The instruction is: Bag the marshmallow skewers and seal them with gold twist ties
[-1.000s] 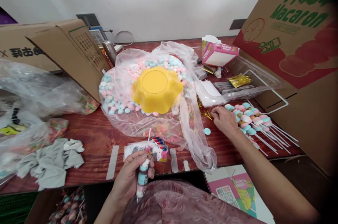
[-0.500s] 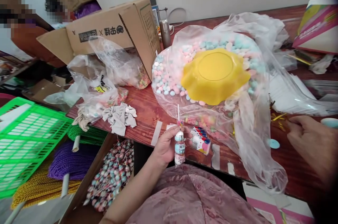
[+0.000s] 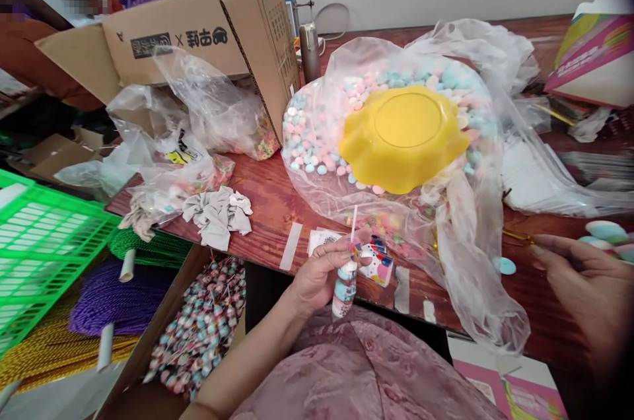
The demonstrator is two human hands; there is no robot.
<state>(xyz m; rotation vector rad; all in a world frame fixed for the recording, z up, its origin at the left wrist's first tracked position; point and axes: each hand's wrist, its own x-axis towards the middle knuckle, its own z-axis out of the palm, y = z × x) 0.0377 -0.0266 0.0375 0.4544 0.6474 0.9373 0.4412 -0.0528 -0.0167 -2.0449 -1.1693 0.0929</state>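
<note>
My left hand (image 3: 317, 275) is closed around a wrapped candy skewer (image 3: 345, 280), its white stick pointing up in front of the table edge. My right hand (image 3: 582, 284) hovers at the right over the wooden table (image 3: 267, 199), fingers pinched on a thin gold twist tie (image 3: 518, 235). A loose blue candy (image 3: 504, 265) lies on the table just left of that hand. Behind both hands a big clear bag of pink and blue candies (image 3: 317, 142) holds an upturned yellow bowl (image 3: 403, 136). A small printed label card (image 3: 376, 261) lies by my left hand.
A cardboard box (image 3: 198, 37) and crumpled plastic bags (image 3: 163, 142) fill the table's left end, with grey rags (image 3: 218, 212) near the edge. Below at left are a green crate (image 3: 44, 242), spools of cord (image 3: 113, 294) and a box of finished skewers (image 3: 203, 327). Another person sits far left.
The view swung left from the laid-out skewers to the table's left side. My right hand lifted off the table with a gold tie; my left hand keeps holding the skewer.
</note>
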